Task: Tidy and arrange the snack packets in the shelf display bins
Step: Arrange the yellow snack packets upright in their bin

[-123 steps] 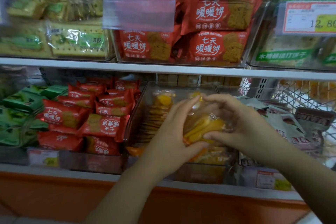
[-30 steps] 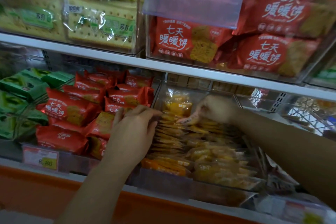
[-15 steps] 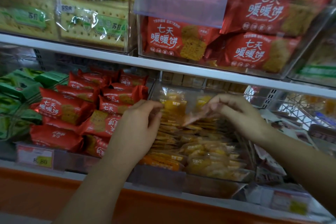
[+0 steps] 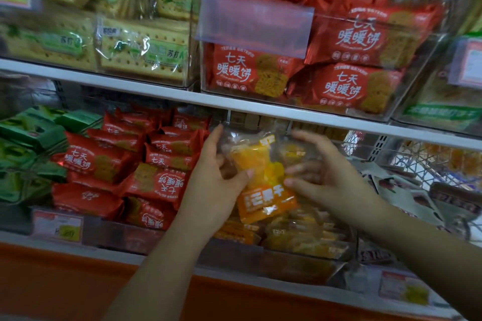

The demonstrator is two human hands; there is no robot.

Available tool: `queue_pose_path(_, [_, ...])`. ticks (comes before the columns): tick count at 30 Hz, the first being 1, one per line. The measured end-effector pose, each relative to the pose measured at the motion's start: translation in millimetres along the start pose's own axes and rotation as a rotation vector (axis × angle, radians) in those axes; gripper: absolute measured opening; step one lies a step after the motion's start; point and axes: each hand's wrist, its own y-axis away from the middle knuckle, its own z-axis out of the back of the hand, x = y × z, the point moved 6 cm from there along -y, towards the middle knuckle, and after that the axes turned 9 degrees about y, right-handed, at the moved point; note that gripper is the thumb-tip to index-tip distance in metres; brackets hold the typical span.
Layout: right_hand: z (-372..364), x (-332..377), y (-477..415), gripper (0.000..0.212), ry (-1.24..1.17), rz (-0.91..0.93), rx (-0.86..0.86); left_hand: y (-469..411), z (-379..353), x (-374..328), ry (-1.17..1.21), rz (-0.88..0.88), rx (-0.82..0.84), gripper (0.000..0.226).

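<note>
**A:** Where is the orange-labelled clear plastic packet of yellow snack pieces at this point?

**B:** Raised upright, label facing out, between both hands. It is just above the clear plastic bin on the lower shelf, where packets of the same kind lie in flat rows.

**A:** And the hands themselves?

**B:** The left hand grips it, with the thumb across the front and the fingers behind the left edge. The right hand is spread, its fingers nearly straight and the tips touching the packet's right side. I'd judge it is steadying the packet more than clutching it.

**A:** Why hold it that way?

**B:** Probably to square it up and check which way the label faces before laying it in line with the others. The thin wrap looks slippery and likely to fold — hence two hands.

**A:** What about the neighbours?

**B:** Shiny red foil packets fill the bin just to the left. One at the front sits upside down, so that bin probably needs attention too.
</note>
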Motion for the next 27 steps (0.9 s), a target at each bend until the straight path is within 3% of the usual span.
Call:
queue_pose_path(3, [0, 8, -10, 0.063, -0.008, 0.022, -0.001, 3, -1, -10, -0.116, -0.1, 0.031, 0.082])
queue_pose_path(7, [1, 31, -7, 0.021, 0.21, 0.207, -0.057, 10, -3, -24, -0.313, -0.23, 0.091, 0.067])
queue_pose_path(10, [6, 34, -5, 0.015, 0.403, 0.334, -0.191, 7, 12, -31, -0.502, -0.311, -0.001, 0.05])
queue_pose_path(15, [-5, -5, -28, 0.023, 0.665, 0.333, -0.203, -3, 47, -21, -0.506, -0.24, -0.193, 0.038])
queue_pose_path(27, [-33, -16, -76, 0.031, 0.677, 0.437, -0.244, -8, 53, -11, -0.594, -0.242, -0.166, 0.037])
